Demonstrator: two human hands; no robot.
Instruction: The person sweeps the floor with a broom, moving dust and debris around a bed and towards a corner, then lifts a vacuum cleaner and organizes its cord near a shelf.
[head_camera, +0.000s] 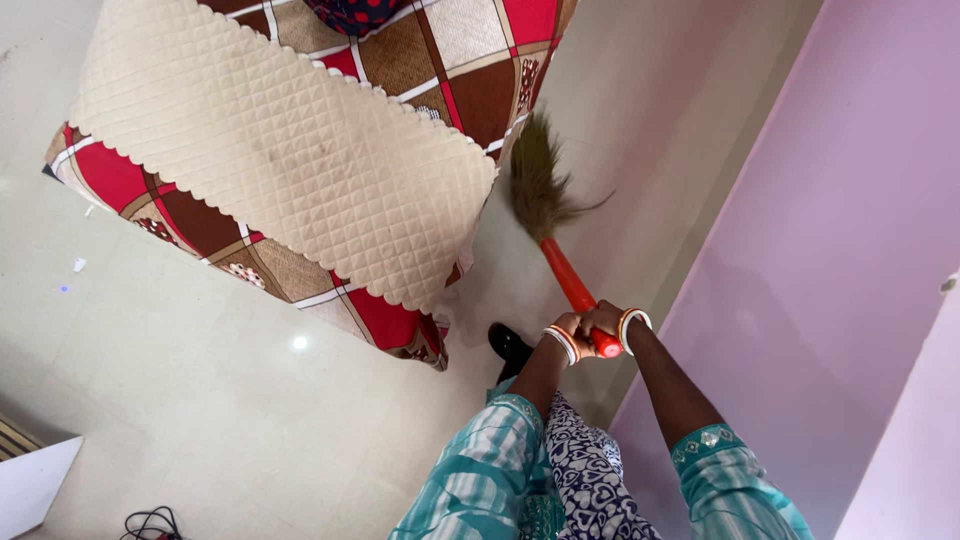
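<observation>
A grass broom (540, 185) with a red-orange handle (572, 285) reaches toward the floor beside a bed. My left hand (566, 328) and my right hand (603, 320) are both wrapped round the handle's near end, close together, each wrist ringed with bangles. The bristles lie by the corner of the bed, under the hanging edge of a cream quilted cover (280, 150). My teal striped sleeves and patterned dress fill the bottom of the view.
The bed (440, 60) carries a red, brown and cream checked sheet. A pink wall (830, 250) runs along the right. A dark foot or shoe (508, 343) shows near the bed corner. A black cable (150, 522) lies on the pale tiled floor (200, 400).
</observation>
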